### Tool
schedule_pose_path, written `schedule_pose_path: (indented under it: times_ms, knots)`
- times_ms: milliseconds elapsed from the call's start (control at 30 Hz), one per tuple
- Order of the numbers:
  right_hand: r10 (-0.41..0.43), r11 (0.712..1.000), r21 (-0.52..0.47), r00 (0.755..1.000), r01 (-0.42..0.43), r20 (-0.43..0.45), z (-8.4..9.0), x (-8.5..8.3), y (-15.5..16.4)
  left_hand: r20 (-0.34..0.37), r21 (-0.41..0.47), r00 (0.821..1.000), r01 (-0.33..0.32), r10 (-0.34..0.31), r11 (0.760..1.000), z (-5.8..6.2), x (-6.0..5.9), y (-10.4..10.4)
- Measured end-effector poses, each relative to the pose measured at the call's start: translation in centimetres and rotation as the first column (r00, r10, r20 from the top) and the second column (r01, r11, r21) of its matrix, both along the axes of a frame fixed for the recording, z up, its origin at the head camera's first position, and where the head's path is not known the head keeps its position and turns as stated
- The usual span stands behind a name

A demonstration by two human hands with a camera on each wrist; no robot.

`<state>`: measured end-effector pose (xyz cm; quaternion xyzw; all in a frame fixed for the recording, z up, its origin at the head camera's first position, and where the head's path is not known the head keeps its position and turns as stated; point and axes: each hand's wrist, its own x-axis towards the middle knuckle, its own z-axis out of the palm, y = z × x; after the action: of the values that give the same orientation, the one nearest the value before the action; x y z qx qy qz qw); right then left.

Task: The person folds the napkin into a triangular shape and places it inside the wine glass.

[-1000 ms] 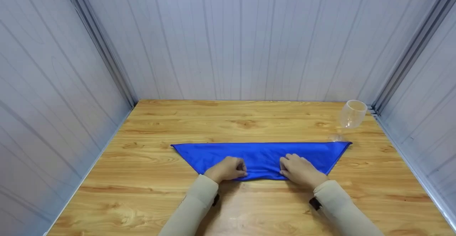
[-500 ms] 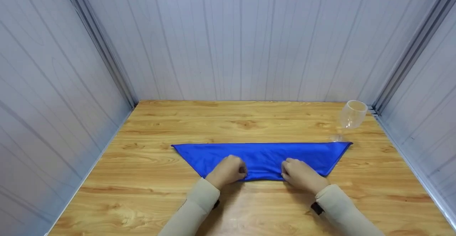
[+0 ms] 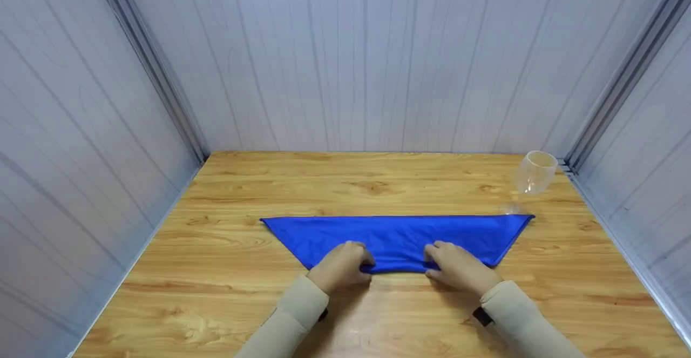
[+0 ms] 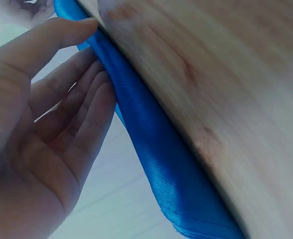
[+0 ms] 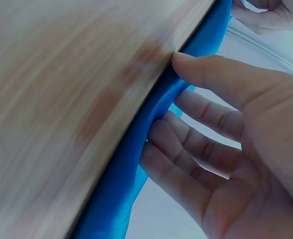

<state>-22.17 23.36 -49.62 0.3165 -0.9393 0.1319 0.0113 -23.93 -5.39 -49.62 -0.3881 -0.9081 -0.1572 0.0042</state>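
Observation:
A shiny blue cloth (image 3: pixel 399 234) lies on the wooden table, folded into a wide trapezoid with its long side away from me and two pointed corners. My left hand (image 3: pixel 344 266) and right hand (image 3: pixel 459 268) hold its short near edge, a little apart from each other. In the left wrist view, the left thumb (image 4: pixel 76 31) is at the bottom of the rounded fold, fingertips against its upper side. The right wrist view has the right thumb (image 5: pixel 201 67) at the table-side edge likewise, with bent fingers on the blue cloth (image 5: pixel 136 144).
A clear stemmed wine glass (image 3: pixel 534 173) stands at the back right, its base close behind the cloth's right corner. White panel walls (image 3: pixel 345 66) close off the back and both sides of the wooden table (image 3: pixel 205 271).
Both hands stay at the near edge. Their thumbs have moved apart from the index fingers toward me, so the hands look wider than before. The cloth's outline stays almost the same.

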Motion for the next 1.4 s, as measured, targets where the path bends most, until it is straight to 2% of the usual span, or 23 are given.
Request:
schedule_pose_path:
  times_ms: [100,333,467,733,1033,1133,1400]
  knots:
    - [-0.007,1.000,0.010,1.000,0.007,0.010,0.0,0.1,0.0,0.015,0.005,1.000,-0.009,0.009,1.000,-0.2,0.0,0.0]
    - [0.021,1.000,-0.018,1.000,-0.021,0.006,-0.1,0.2,0.3,0.100,0.020,0.995,-0.019,0.017,1.000,-0.1,-0.1,0.2]
    - [0.031,0.999,-0.031,0.999,-0.030,0.034,0.0,0.3,0.5,0.116,0.026,0.993,-0.013,0.010,1.000,0.0,0.1,0.2]
    - [0.029,0.999,-0.020,0.994,-0.027,0.105,0.2,0.3,0.6,0.098,0.000,0.995,0.004,-0.004,1.000,-0.2,0.2,0.2]
    - [0.013,0.998,-0.059,0.996,-0.008,0.086,0.1,0.3,0.6,0.023,-0.026,0.998,0.052,-0.052,0.998,0.5,0.5,0.3]
    - [0.009,0.998,-0.055,0.997,-0.005,0.078,0.2,0.3,0.7,0.024,-0.040,0.999,0.039,-0.038,0.998,0.6,0.3,0.5]
    - [-0.007,1.000,-0.028,0.996,0.010,0.086,0.4,0.5,0.7,0.125,-0.067,0.992,-0.029,0.037,0.997,0.9,-0.8,1.1]
